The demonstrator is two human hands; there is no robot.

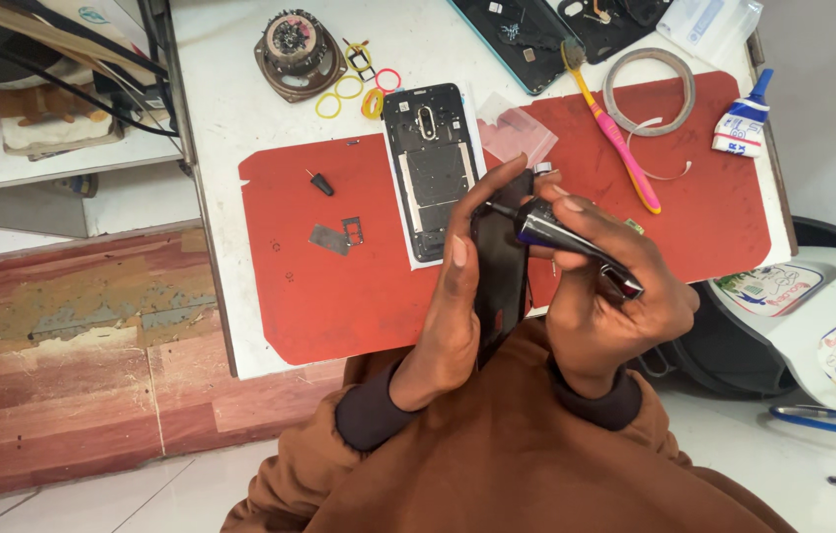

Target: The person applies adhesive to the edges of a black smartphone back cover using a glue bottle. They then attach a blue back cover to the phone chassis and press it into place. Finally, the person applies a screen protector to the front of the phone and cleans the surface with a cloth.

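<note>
left hand (453,296) wraps the long edge of a dark phone panel (502,262), fingers closed on it, thumb along the near side, fingertips curled over the top. panel is held upright-ish above the near edge of the desk (230,109), over the red mat (339,286).

right hand (606,286) grips a dark screwdriver (561,237), fingers closed round the handle, tip pointing left and touching the panel near its upper end.

on the mat just beyond my hands: an opened phone body (428,163) lying flat on a white sheet. left of it, a small black bit (320,183) and small metal plates (337,235). to the right, a pink-and-yellow toothbrush (615,133), a tape ring (649,91), a glue tube (744,118). far side of desk: a round speaker part (298,51), yellow and red rubber bands (354,89).
</note>
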